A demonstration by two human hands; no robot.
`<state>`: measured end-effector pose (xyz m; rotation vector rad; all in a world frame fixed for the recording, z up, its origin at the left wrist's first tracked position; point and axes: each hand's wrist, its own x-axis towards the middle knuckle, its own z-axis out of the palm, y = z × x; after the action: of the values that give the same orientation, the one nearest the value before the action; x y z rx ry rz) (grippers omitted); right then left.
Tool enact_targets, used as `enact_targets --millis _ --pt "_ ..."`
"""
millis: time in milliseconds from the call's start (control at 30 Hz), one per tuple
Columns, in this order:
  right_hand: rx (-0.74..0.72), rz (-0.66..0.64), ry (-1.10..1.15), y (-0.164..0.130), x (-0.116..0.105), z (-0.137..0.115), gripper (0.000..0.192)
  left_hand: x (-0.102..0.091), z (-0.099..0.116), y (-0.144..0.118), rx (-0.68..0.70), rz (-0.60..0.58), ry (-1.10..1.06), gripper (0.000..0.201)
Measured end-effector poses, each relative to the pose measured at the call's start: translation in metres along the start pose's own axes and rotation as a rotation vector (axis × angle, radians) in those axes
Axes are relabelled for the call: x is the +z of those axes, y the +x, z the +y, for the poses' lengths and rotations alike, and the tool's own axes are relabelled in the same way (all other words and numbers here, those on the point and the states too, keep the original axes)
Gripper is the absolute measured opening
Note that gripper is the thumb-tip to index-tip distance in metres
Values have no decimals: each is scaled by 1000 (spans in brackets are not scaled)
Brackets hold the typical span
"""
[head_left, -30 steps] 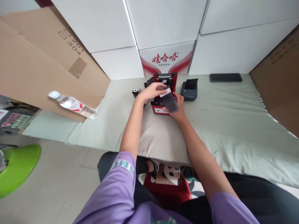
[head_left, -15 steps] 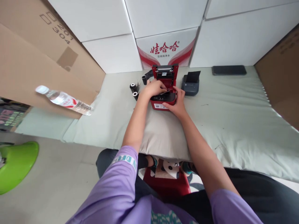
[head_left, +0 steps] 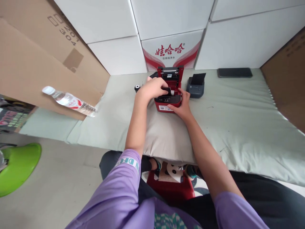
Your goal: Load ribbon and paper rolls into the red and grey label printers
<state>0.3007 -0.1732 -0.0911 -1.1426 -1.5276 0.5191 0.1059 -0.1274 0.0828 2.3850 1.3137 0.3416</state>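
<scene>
A red and black label printer [head_left: 168,106] sits on the padded surface with its lid [head_left: 170,73] raised. My left hand [head_left: 154,87] pinches a small black roll [head_left: 169,90] with a white end over the printer's open bay. Part of that roll is hidden by the fingers. My right hand [head_left: 183,103] grips the printer's right side, thumb on the front and fingers along the right edge. Left of the printer stands a black roll [head_left: 137,87] with a white core, close to my left wrist. Some dark material [head_left: 153,75] shows behind my left hand.
A small dark blue printer [head_left: 195,89] with black material sticking out stands to the right. Farther right lies a black phone [head_left: 234,72]. White boxes [head_left: 119,57] form the back, and a water bottle [head_left: 71,101] leans at the left by a cardboard box [head_left: 78,79].
My left hand has lifted slightly out of the bay, and the black roll with its white end now shows in its fingers. My right hand stays on the printer. The view has shifted slightly.
</scene>
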Motion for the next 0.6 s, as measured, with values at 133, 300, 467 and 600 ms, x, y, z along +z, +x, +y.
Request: enact_targets --millis 133,300,467,600 --pt "23 -6 9 1 -2 0 119 3 -2 3 26 64 -29 6" --pt "15 3 -2 1 -2 0 119 6 -3 8 93 138 -78 5" --pt "-12 0 -27 1 -1 2 119 14 -8 19 181 255 -69 13" --pt "-5 3 -34 1 -1 1 121 20 -15 30 151 224 -49 21"
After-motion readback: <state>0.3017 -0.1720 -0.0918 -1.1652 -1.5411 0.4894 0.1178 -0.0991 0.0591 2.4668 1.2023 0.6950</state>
